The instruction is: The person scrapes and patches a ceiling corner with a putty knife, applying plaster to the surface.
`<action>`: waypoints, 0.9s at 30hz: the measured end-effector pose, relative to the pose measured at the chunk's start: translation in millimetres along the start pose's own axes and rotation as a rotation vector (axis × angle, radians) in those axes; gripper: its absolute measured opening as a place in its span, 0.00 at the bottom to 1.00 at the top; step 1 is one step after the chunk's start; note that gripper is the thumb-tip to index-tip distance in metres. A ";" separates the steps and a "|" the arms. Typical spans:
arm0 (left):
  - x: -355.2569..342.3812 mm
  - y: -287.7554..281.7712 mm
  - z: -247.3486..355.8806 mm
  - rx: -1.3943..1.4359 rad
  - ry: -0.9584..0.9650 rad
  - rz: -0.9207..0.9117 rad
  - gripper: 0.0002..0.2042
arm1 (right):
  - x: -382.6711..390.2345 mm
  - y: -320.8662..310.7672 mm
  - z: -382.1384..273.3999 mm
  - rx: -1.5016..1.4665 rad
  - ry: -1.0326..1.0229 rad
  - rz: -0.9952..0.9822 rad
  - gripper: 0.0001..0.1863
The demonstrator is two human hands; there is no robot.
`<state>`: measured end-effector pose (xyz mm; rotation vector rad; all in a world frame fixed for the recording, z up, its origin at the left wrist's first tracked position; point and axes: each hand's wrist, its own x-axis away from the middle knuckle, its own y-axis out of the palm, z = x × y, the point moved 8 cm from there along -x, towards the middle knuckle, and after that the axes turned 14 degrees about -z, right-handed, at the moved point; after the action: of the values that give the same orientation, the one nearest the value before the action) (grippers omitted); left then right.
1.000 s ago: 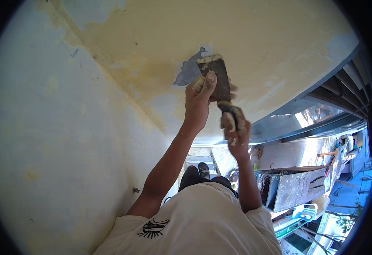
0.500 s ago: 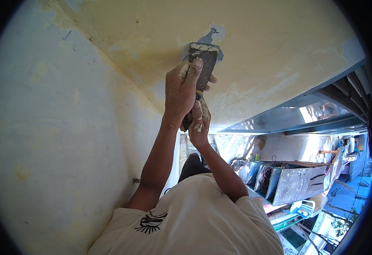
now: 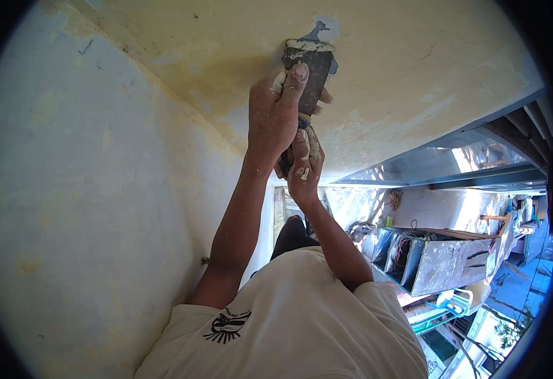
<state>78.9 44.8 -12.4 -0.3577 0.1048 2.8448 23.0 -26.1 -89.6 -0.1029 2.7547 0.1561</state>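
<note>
A wide putty knife point(image 3: 316, 74) with a dark blade is held with its edge against the yellowish plastered surface point(image 3: 403, 44). Pale putty lines that edge. My left hand point(image 3: 273, 117) is closed on the blade, its thumb pressed flat on the near face and its fingertips showing past the far side. Lower down, my right hand point(image 3: 305, 165) grips the handle, which is mostly hidden by the fingers. Both hands carry smears of putty. Around and above the blade edge, a grey bare patch point(image 3: 316, 31) shows through the paint.
A whitish wall point(image 3: 87, 208) with stains rises close on my left and meets the yellowish surface at a corner. To the right are a metal-edged ledge point(image 3: 428, 164), a worn grey cabinet point(image 3: 450, 265) with cables inside, and a light blue plastic chair point(image 3: 456, 302).
Both hands and the putty knife appear slightly higher and further right in the view, which has itself shifted. The blade looks turned more face-on. My grip is unchanged.
</note>
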 end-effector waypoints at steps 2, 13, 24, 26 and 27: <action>1.8 -1.7 4.1 0.030 0.033 0.006 0.21 | 0.1 4.4 -4.3 -0.048 0.032 -0.024 0.12; 4.7 3.2 0.7 0.029 -0.008 0.035 0.21 | 8.4 -0.6 16.8 -0.345 0.162 -0.021 0.11; 2.3 4.6 11.9 0.014 -0.014 0.028 0.21 | 4.6 -2.7 -22.6 0.004 0.024 0.050 0.11; 6.0 4.2 7.3 0.025 -0.052 0.044 0.21 | 12.9 0.7 -6.7 -0.218 0.155 0.034 0.11; 6.1 5.2 6.5 0.023 -0.044 0.044 0.21 | 16.8 7.3 7.9 -0.441 0.289 0.014 0.10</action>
<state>70.3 42.1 -7.5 -0.2906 0.1385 2.8901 9.7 -18.7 -102.5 -0.2391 2.9547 0.8090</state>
